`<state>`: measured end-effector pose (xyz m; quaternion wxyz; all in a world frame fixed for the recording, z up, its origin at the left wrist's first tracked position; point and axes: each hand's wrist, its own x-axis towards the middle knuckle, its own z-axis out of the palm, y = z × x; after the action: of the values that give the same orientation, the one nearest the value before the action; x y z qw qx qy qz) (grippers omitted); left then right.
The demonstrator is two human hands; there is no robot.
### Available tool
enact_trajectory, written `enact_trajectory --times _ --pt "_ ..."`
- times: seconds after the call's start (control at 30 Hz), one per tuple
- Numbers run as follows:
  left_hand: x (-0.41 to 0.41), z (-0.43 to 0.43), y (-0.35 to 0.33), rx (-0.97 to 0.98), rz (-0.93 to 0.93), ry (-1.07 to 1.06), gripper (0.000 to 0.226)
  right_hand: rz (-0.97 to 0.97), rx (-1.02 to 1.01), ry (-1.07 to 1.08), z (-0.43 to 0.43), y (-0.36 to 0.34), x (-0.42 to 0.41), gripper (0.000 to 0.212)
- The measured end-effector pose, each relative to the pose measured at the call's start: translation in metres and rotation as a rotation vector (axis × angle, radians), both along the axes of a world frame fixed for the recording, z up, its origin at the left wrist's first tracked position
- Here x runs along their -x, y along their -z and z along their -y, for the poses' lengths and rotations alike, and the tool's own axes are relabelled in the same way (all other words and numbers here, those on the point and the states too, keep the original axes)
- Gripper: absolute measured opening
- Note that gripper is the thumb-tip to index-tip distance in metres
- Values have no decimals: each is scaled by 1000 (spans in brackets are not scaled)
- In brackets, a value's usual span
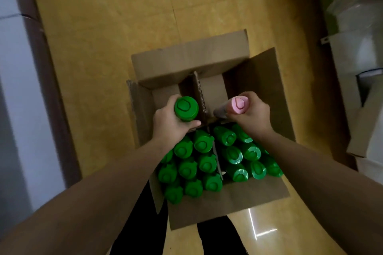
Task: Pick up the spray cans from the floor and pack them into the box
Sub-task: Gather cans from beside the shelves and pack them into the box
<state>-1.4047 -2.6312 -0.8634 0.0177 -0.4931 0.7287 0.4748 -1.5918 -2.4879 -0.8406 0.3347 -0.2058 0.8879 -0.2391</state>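
A brown cardboard box (190, 56) stands open on the yellow floor (103, 47), its flaps folded outward on all four sides. A cardboard divider (200, 97) runs from the far wall toward the middle and splits the far half into a left and a right compartment. The left hand (167, 120) has its fingers and thumb curled round a green-capped can (186, 108), gripping it just under the cap. It holds the can roughly upright over the far left compartment, close beside the divider. The right hand (250, 116) is closed in a fist round a pink-capped can (239, 105), which sits over the far right compartment. That can is tilted, with its dark body slanting down and left toward the divider. The near half of the box is packed with green-capped cans (207, 163), standing caps up in tight rows in the near left and near right compartments, with a thin cardboard strip between the two groups. Both forearms reach in over these packed cans. The person's dark trouser legs (217, 238) show at the near edge of the box. A pale wall with a dark skirting board (35, 47) runs along the left side of the floor, and pale cartons and wrapped bundles (356, 27) are stacked along the right side.
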Motion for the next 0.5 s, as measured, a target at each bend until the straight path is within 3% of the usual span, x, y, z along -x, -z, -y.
enact_trajectory --times 0.33,0.5 --pt "15 -18 103 -69 -49 119 80 48 -246 -326 9 92 -5 58" --pt "15 -9 124 -169 -4 203 79 70 -284 -325 17 106 -14 32"
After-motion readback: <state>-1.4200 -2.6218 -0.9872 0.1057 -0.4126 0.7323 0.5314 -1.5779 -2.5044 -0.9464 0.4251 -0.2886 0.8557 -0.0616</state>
